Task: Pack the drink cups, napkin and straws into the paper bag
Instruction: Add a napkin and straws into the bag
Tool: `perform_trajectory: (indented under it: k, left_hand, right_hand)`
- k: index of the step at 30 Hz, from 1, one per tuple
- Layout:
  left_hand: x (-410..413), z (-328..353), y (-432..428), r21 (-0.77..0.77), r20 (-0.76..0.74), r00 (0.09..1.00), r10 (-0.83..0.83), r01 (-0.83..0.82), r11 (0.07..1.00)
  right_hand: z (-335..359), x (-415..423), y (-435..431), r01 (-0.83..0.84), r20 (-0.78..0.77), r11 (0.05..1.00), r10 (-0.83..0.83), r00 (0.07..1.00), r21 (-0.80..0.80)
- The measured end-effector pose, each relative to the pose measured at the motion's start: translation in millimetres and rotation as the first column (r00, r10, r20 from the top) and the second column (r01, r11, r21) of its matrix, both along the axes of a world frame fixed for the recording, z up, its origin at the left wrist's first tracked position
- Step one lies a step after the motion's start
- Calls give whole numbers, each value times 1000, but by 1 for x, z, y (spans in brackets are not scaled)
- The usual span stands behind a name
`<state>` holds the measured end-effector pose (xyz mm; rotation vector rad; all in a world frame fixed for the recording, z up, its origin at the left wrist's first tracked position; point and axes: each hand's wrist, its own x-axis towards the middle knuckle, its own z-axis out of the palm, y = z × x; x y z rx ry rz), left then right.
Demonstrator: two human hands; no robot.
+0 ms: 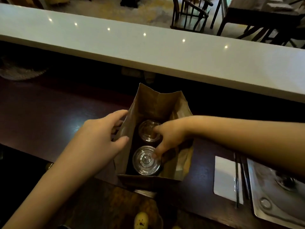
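Note:
A brown paper bag [158, 103] stands open on the dark wooden counter, seen from above. Two drink cups with clear lids stand inside it: the far cup [146, 129] and the near cup [144, 161]. My left hand [97, 138] grips the bag's left wall, thumb at the rim and fingers on the outside. My right hand [171, 134] reaches into the bag from the right; its spread fingers touch both lids, closed around neither cup. A white napkin [224, 177] lies on the counter to the right, with two dark straws [237, 179] lying along its right side.
A metal tray [277, 195] sits at the right edge beside the napkin. A raised white ledge [148, 47] runs across behind the bag. A small yellow object [141, 220] lies at the near edge. Chairs and a table stand beyond the ledge.

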<state>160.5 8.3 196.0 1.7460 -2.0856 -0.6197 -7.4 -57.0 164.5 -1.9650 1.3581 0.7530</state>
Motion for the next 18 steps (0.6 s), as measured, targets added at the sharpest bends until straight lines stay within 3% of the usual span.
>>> perform_trajectory:
  k: [5,10,15,18]
  left_hand:
    - [-29,26,10,-126,86,996,-9,20,992]
    - [-82,41,27,-152,-60,988,-139,129,980]
    - [-156,25,44,-89,-170,946,-275,263,961]
    - [-204,-16,38,108,-227,926,-300,330,938]
  right_hand:
    - [60,-36,5,41,173,996,-27,985,-77]
    - [88,-100,24,234,417,972,-201,886,-29]
    - [57,-167,55,357,402,933,-309,862,-49]
    - [12,-201,72,383,303,915,-331,894,-127]
